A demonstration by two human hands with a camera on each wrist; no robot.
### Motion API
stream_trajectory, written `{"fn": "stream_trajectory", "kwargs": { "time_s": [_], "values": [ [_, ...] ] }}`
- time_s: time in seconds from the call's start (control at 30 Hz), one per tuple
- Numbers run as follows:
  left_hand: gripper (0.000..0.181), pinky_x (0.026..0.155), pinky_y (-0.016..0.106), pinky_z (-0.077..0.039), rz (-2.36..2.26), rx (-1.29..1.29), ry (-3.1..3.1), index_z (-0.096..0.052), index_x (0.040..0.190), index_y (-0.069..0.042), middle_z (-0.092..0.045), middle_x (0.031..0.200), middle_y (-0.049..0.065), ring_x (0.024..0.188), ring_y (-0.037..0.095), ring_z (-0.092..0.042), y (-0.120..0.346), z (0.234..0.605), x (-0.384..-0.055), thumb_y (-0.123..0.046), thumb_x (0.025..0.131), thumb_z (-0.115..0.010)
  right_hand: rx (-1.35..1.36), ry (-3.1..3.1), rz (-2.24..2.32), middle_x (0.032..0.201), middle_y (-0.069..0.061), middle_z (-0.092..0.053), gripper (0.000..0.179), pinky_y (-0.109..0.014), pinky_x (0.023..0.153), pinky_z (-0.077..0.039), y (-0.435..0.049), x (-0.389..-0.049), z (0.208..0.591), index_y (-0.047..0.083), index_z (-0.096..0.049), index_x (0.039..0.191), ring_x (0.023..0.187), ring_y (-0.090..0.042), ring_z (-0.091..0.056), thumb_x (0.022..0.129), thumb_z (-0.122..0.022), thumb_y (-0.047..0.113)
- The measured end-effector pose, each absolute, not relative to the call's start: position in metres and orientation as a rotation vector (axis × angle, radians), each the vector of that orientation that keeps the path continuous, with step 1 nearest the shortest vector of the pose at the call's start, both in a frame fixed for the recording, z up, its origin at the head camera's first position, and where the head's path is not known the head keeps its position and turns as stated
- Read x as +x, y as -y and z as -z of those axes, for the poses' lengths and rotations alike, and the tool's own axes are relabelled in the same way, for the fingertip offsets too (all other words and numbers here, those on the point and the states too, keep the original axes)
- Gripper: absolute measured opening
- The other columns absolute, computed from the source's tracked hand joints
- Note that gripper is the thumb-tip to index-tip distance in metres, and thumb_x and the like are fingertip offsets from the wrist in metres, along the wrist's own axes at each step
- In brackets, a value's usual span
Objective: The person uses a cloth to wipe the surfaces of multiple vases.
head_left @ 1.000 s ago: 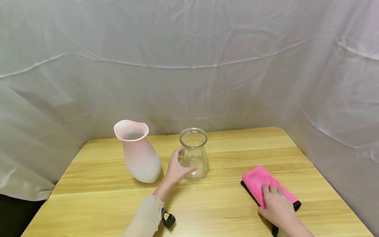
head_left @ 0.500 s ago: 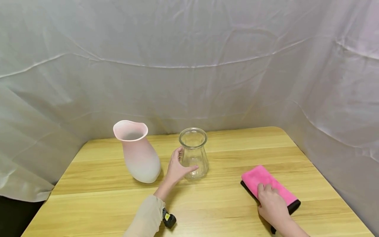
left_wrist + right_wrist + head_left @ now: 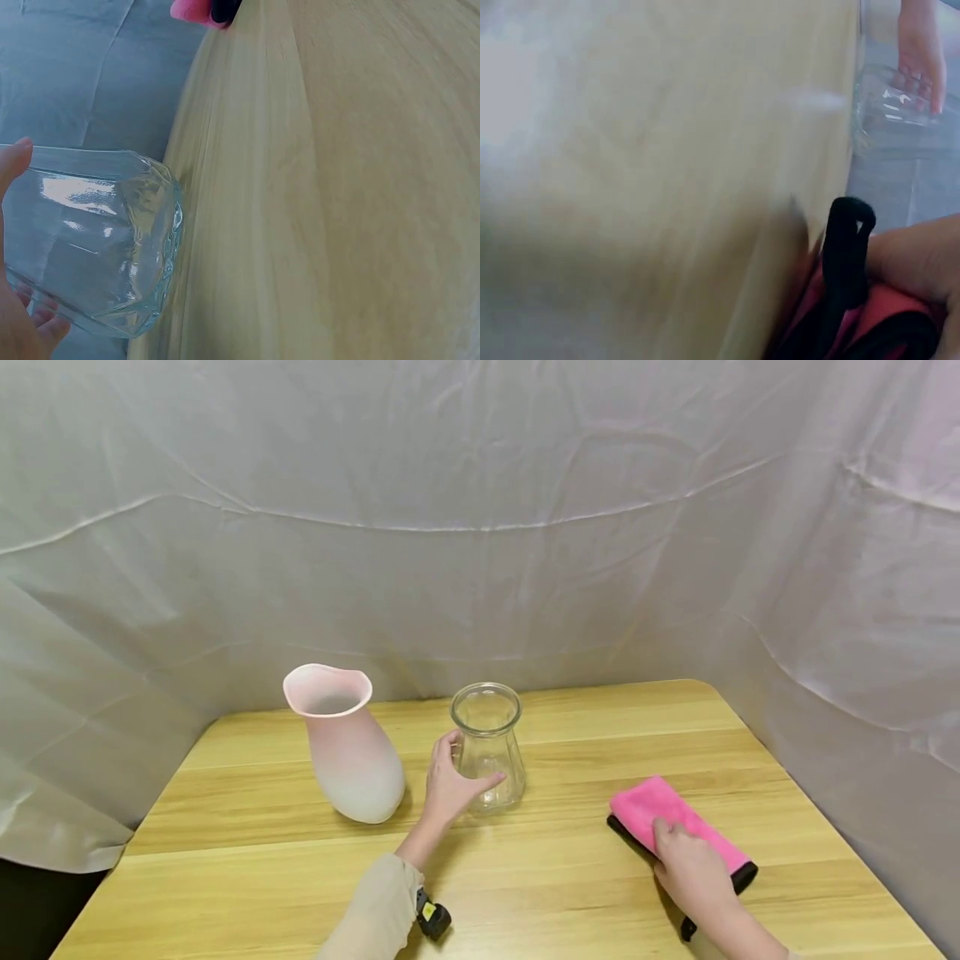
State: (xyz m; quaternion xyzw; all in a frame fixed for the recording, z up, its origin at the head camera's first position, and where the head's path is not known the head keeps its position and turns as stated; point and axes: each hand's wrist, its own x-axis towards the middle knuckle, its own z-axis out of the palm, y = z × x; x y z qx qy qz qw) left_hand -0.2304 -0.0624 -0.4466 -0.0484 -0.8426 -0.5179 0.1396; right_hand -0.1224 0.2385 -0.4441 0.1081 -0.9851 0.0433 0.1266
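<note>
A clear glass vase [image 3: 489, 768] stands upright near the table's middle. My left hand [image 3: 448, 789] holds its near left side, thumb across the front and fingers round the far side. In the left wrist view the glass vase [image 3: 97, 240] sits between thumb and fingers. On the right lies a folded pink towel [image 3: 645, 806] with black edging. My right hand [image 3: 693, 868] grips its near left part; the thumb is mostly hidden. The right wrist view shows the towel's black loop [image 3: 847, 251] beside the right hand [image 3: 919, 259].
A tall pink-and-white vase [image 3: 352, 760] with a wavy rim stands left of the left hand. Pale grey cloth [image 3: 480, 593] hangs behind the wooden table [image 3: 555, 877] and along its sides. A black device [image 3: 432, 917] is at the left wrist.
My right hand has shifted slightly left and forward over the towel, and its fingers have drawn together on it. My left hand keeps its place at the glass vase.
</note>
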Motion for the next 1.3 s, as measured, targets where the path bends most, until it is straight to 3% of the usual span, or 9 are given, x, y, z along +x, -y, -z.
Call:
{"fn": "stream_trajectory", "kwargs": {
  "time_s": [0.17, 0.43, 1.3],
  "values": [
    [0.088, 0.093, 0.04, -0.043, 1.492, -0.142, 2.409, -0.042, 0.125, -0.007, -0.045, 0.124, 0.009, 0.11, 0.027, -0.046, 0.061, 0.448, -0.23, -0.039, 0.055, -0.084, 0.186, 3.007, -0.321, 0.059, -0.002, -0.045, 0.038, -0.027, 0.039, -0.037, -0.247, -0.118, 0.431, -0.006, -0.051, 0.095, 0.048, -0.013, -0.041, 0.067, -0.07, 0.011],
    [0.086, 0.093, 0.04, -0.043, 1.499, -0.123, 2.408, -0.042, 0.122, -0.007, -0.046, 0.121, 0.008, 0.11, 0.027, -0.046, 0.061, 0.445, -0.227, -0.039, 0.054, -0.084, 0.134, 2.872, -0.444, 0.062, -0.001, -0.044, 0.021, -0.026, 0.042, -0.033, -0.256, -0.116, 0.426, 0.004, -0.052, 0.078, 0.051, -0.014, -0.039, 0.064, -0.066, 0.007],
    [0.084, 0.1, 0.038, -0.04, 1.579, -0.251, 2.427, -0.04, 0.123, 0.0, -0.045, 0.12, 0.013, 0.11, 0.03, -0.046, 0.077, 0.442, -0.206, -0.031, 0.058, -0.084, 0.149, 2.536, -0.532, 0.066, -0.001, -0.055, 0.028, -0.023, 0.041, -0.035, -0.268, -0.115, 0.421, 0.0, -0.062, 0.09, 0.053, -0.01, -0.041, 0.064, -0.069, 0.007]
  ]
}}
